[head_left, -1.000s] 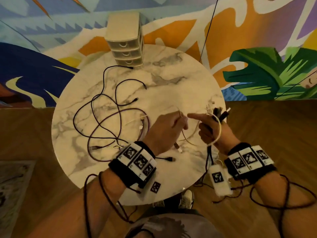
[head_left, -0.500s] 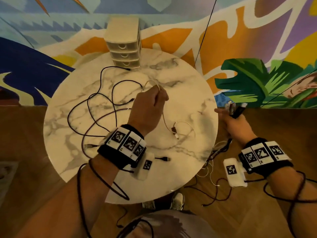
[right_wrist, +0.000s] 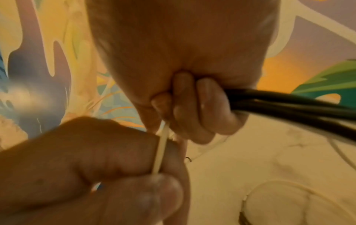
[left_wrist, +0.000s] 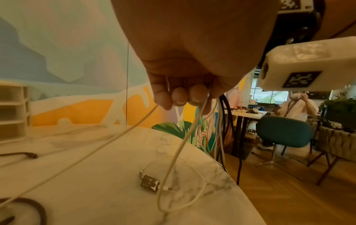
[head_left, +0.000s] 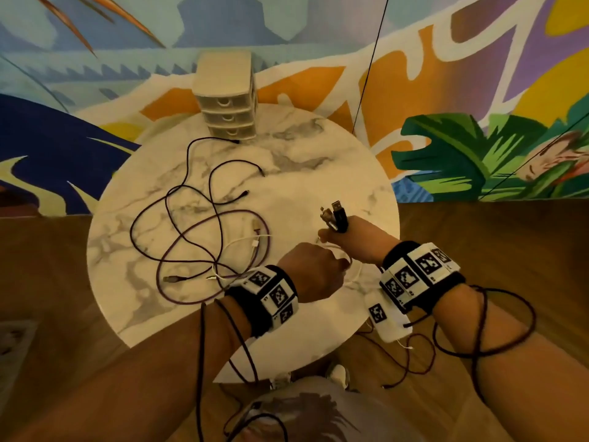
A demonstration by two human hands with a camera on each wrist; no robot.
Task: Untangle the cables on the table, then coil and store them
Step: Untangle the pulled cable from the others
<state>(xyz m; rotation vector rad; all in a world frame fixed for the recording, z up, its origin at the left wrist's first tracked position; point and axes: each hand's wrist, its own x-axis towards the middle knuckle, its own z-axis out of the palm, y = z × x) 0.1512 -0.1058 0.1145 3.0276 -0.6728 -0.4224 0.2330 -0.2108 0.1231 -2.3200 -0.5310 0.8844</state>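
**Desk:** Over the near right edge of the marble table [head_left: 134,218], what do your feeds show?

**Operator:** I see both hands meeting there. The left hand [head_left: 314,271] has its fingers [left_wrist: 179,97] curled round a thin white cable [left_wrist: 173,159], which drops to a loose loop lying on the marble just below.

**Desk:** And the other hand?

**Operator:** The right hand [head_left: 353,242] is fisted tight on a bundle of cables [right_wrist: 289,102], mostly black. Their plugs [head_left: 333,215] stand up out of the fist, and the loose lengths hang off the table edge toward the floor. On my right wrist feed the white cable runs taut from one hand into the other.

**Desk:** The rest of the tangle?

**Operator:** Black and purple cables [head_left: 191,231] lie crossed in loops on the left half of the table, untouched. A small drawer unit [head_left: 228,100] stands at the far edge, its drawers closed.
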